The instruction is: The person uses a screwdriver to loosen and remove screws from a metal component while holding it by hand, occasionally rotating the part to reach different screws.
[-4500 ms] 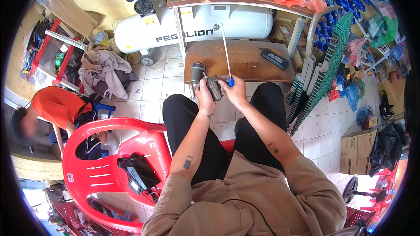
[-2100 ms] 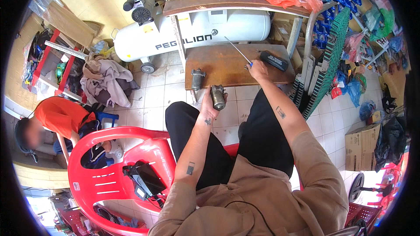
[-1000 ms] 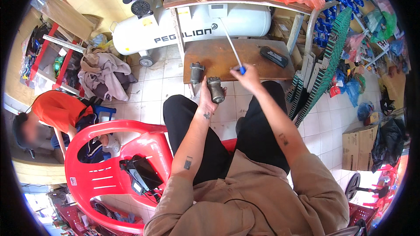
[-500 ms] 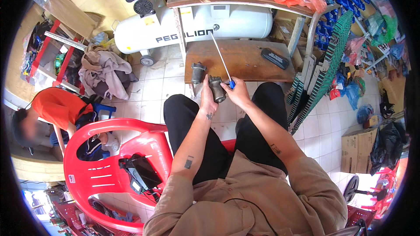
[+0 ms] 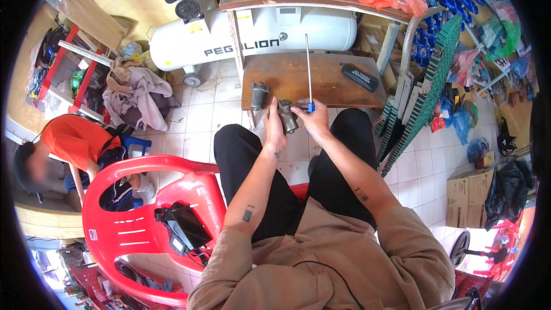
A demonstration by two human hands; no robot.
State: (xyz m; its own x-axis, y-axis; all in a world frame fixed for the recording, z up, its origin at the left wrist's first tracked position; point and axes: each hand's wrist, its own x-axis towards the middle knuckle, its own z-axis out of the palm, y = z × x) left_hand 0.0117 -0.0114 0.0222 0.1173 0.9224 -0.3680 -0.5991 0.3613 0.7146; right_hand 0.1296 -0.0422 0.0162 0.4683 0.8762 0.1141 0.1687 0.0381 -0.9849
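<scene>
Above my knees, my left hand (image 5: 275, 130) is closed around a worn grey-brown cylindrical metal part (image 5: 288, 119), which looks like a small motor or pump body. My right hand (image 5: 318, 120) grips a long-shafted screwdriver (image 5: 309, 72) by its blue handle, the shaft pointing away from me toward the wooden shelf. My right fingertips are close beside the metal part; whether they touch it I cannot tell. A similar metal cylinder (image 5: 260, 96) stands on the near left edge of the low brown wooden shelf (image 5: 287, 74). A dark oblong case (image 5: 360, 77) lies at the shelf's right.
A red plastic chair (image 5: 155, 163) holding a black device (image 5: 186, 229) stands at my left. Beyond it sits a person in an orange top (image 5: 77, 140). Behind the shelf lies a white compressor tank (image 5: 201, 37). Folded green-mesh frames (image 5: 427, 89) lean at right, near a cardboard box (image 5: 468, 198).
The screwdriver has swung from leaning left to pointing nearly straight ahead, its tip moving right. My right fingers have shifted on the handle. The metal part in my left hand has turned slightly.
</scene>
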